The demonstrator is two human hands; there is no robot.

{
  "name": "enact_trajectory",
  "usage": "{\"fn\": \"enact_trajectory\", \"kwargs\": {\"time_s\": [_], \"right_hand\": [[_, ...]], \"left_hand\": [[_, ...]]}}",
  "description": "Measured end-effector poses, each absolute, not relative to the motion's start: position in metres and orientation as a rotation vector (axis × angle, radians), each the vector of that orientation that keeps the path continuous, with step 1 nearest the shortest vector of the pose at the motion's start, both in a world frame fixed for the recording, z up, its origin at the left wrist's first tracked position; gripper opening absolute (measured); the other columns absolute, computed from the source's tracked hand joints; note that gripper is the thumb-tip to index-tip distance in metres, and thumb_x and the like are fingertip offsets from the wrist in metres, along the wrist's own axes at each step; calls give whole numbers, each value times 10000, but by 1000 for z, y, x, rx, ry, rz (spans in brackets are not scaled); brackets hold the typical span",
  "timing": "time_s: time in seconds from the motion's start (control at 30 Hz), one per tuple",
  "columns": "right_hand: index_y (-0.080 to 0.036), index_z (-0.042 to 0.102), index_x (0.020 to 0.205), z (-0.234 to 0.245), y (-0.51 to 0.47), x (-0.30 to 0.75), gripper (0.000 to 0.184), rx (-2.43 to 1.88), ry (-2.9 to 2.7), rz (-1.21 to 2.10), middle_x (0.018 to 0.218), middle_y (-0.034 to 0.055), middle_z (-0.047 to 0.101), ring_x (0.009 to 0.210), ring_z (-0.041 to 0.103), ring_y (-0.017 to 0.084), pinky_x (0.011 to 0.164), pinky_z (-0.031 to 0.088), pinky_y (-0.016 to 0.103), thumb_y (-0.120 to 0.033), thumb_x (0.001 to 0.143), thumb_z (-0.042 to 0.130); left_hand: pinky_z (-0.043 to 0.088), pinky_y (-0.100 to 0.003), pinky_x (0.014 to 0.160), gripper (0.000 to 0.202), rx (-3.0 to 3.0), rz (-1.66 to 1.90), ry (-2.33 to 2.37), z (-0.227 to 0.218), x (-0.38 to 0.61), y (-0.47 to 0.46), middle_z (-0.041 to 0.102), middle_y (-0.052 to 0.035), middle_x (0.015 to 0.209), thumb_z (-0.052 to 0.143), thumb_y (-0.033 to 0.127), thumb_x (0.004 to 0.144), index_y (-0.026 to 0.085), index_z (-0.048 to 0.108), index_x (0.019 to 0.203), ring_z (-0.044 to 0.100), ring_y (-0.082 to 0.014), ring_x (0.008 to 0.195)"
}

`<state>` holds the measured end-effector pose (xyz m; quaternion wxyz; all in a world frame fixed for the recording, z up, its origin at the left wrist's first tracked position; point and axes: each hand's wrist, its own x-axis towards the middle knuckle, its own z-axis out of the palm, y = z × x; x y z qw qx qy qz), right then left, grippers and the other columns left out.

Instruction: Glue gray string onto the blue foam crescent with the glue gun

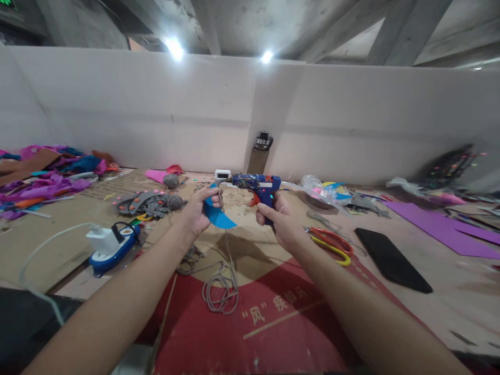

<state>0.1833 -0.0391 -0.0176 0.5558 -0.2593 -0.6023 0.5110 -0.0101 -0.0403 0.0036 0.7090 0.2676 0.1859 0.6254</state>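
Gripping a blue glue gun (262, 188) — right hand (282, 223); left hand (197, 213) pinching blue felt (217, 214).

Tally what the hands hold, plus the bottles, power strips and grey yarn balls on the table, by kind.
glue gun, in the right hand: 1
blue felt piece, in the left hand: 1
bottle: 1
power strip: 1
grey yarn balls: 2
Total: 6

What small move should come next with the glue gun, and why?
Probably squeeze the trigger gently. The right hand grips the blue glue gun, aimed at the upper edge of the blue piece pinched in the left hand, and a grey cord hangs from there.
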Motion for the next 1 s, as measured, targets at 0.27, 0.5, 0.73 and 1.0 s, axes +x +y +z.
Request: {"fn": "enact_trajectory", "kwargs": {"time_s": [0.27,0.5,0.73,1.0], "right_hand": [[-224,424,971,-16,-42,183,280,-604,-1384,1234,633,-71,505,486,420,71,507,321,240,-246,753,600],[-218,428,940,-15,-42,183,265,-586,-1385,1248,626,-77,501,476,424,62,497,324,228,-238,747,609],[-222,434,956,-22,-34,185,299,-659,-1344,1299,614,-84,477,459,418,68,449,335,215,-259,723,619],[-172,549,868,-57,0,189,172,-1438,-1802,787,810,78,630,664,597,181,604,452,309,-332,804,564]], "left_hand": [[379,-104,422,142,605,1429,394,3,-12,-38,526,13,639,519,1,732,112,563,808,451,-10,457],[372,-108,421,113,646,1405,409,2,-11,-39,489,28,602,554,14,709,118,543,752,432,-12,458],[368,-101,428,130,683,1483,429,3,-13,-36,512,24,603,603,31,674,119,570,764,434,-6,453],[390,-156,462,217,937,1564,581,-4,-3,-38,534,39,578,716,98,616,136,551,752,482,-42,479]]}}
